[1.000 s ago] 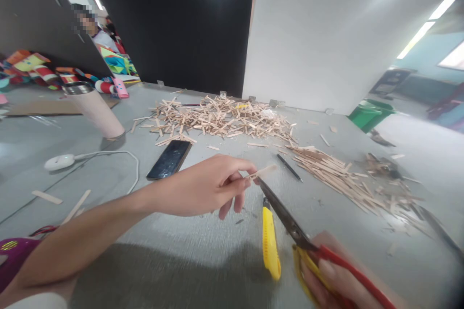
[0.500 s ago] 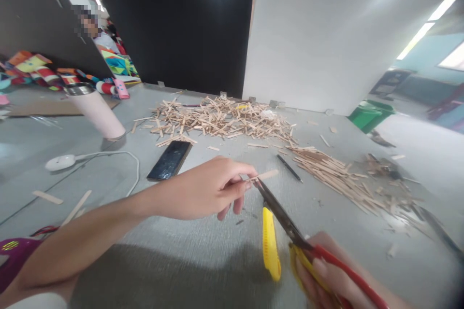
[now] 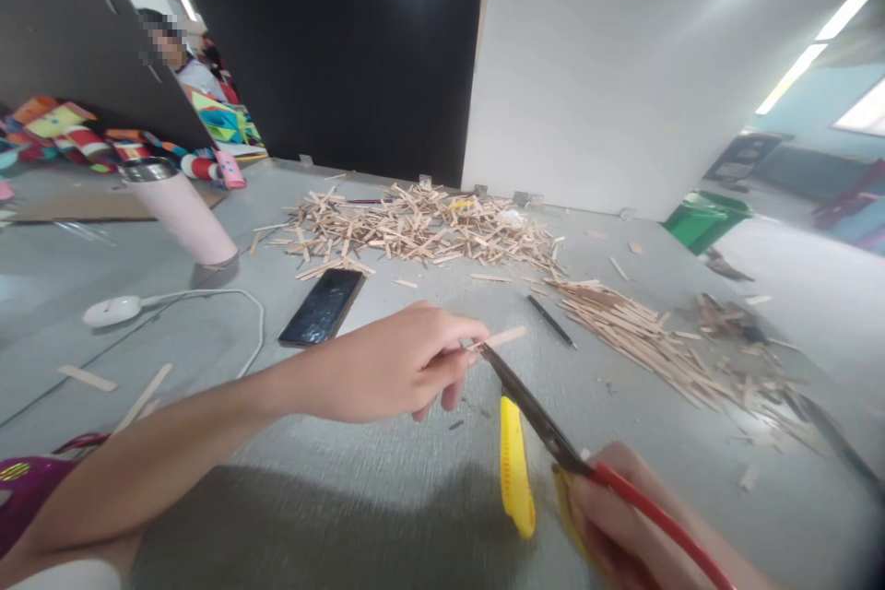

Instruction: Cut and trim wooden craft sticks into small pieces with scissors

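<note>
Between the thumb and fingers of my left hand (image 3: 421, 364) is a thin wooden craft stick (image 3: 508, 336), its free end pointing right. My right hand (image 3: 629, 507), low on the right, is wrapped round the red and yellow handles of a pair of scissors (image 3: 536, 415). The scissor blades reach up and left to the stick, close to my left fingertips, and look nearly closed there; whether they cut into the wood I cannot tell. Under the blades lies a yellow utility knife (image 3: 515, 470) on the grey table.
Craft sticks lie in a loose heap (image 3: 415, 226) at the back and a long pile (image 3: 636, 332) on the right. A phone (image 3: 323, 306), a black pen (image 3: 551, 323), a pink bottle (image 3: 183, 217) and a white cable (image 3: 235, 291) are also on the table. A person (image 3: 186, 64) sits behind the partition.
My right hand's grip has tightened a little and the scissor handles sit closer together. The blades have shifted slightly left along the stick; my left hand stays nearly still.
</note>
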A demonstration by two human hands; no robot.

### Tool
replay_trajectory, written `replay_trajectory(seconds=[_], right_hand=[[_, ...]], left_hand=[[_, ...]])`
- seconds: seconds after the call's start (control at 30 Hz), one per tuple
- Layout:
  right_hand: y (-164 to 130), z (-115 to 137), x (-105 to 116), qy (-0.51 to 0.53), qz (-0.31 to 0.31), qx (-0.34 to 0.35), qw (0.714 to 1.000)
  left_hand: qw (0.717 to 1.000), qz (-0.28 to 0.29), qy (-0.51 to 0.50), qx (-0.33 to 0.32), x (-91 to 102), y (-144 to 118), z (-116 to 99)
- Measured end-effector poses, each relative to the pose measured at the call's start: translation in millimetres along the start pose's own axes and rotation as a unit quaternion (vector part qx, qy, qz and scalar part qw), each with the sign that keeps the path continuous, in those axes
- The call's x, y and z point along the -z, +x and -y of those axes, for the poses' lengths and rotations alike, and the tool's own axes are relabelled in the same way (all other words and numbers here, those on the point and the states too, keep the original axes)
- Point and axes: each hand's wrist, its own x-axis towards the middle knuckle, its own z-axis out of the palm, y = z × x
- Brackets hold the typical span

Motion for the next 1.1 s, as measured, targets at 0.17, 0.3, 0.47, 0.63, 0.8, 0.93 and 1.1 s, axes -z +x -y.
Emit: replay_trajectory(seconds=[0.17,0.3,0.47,0.63,0.8,0.93,1.1], right_hand=[[-1.4,1.3,-4.3,0.038,-0.038,0.001,0.999],[3.0,10.2,-5.0,0.03,-0.001,0.033,0.999],[12.2,5.9,-7.8,0.033,0.046,-0.03,0.998],[17.5,0.8,-12.5,0.12,0.064,-0.018,0.991],[22.1,3.9,-13.2,0.139,0.06,-0.015,0.988],[23.6,4.3,-13.5,0.163,0.038,-0.029,0.985],[23.9,-1.0,-13.0,0.138,-0.011,-0.043,0.989]], left_hand=[[1.0,-0.009,0.026,-0.007,-2.6,-0.4,1.0],[0.998,-0.03,0.046,-0.024,-2.7,-0.4,0.8],[0.999,-0.012,0.046,-0.012,0.2,-0.8,0.3],[0.999,-0.001,0.036,-0.017,1.9,-2.1,0.7],[1.0,-0.003,0.012,-0.015,-1.0,0.9,2.5],[0.996,-0.047,0.05,-0.048,-1.5,4.4,5.0],[0.992,-0.102,0.07,-0.024,4.7,4.5,7.8]])
